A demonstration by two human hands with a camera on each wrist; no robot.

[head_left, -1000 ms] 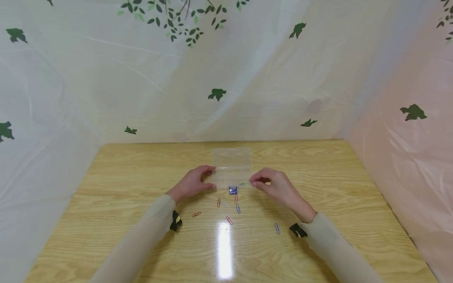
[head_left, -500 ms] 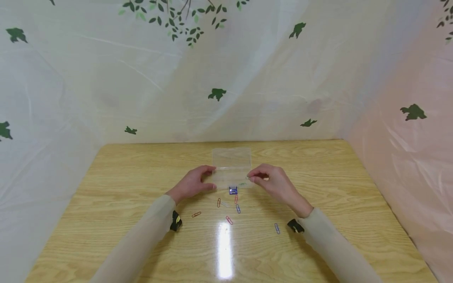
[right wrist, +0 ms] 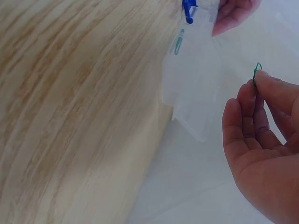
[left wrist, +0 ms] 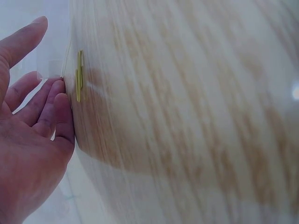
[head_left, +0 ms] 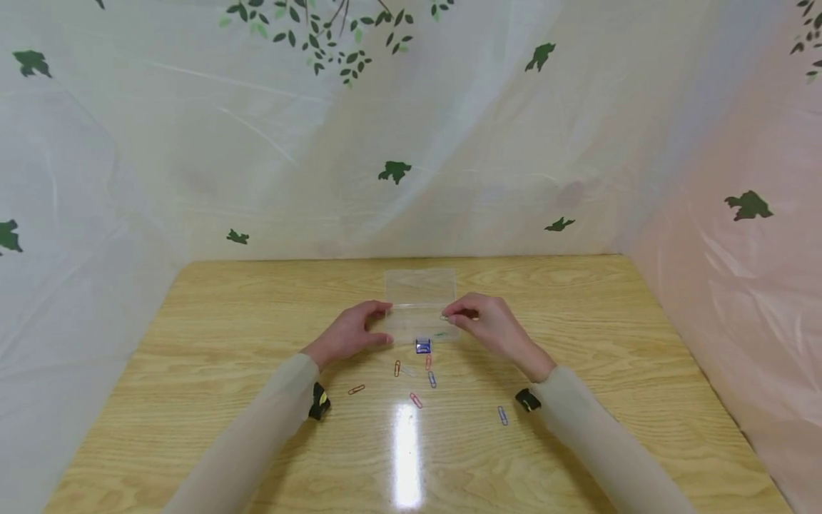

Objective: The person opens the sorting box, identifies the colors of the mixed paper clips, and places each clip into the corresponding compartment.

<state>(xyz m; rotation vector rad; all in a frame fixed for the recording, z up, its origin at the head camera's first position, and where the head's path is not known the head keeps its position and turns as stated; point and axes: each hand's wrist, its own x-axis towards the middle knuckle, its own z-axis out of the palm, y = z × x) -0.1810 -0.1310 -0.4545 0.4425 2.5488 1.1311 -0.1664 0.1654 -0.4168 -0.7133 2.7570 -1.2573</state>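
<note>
the right hand (head_left: 497,325) pinches a green paperclip (right wrist: 256,71), long axis near upright in the right wrist view; the clear plastic box (head_left: 411,323) lies mostly left of it, mid-frame in the head view, its left end held by the left hand (head_left: 349,330).

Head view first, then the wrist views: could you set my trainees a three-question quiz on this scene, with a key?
1. True or false: the clear box is closed.
2. What does the right hand pinch? A: a red paper clip. B: a green paper clip. C: the blue latch.
3. How many blue paper clips lie on the table?

Key: 1. False; the clear box has its lid open. 2. B. 3. Two.
</note>
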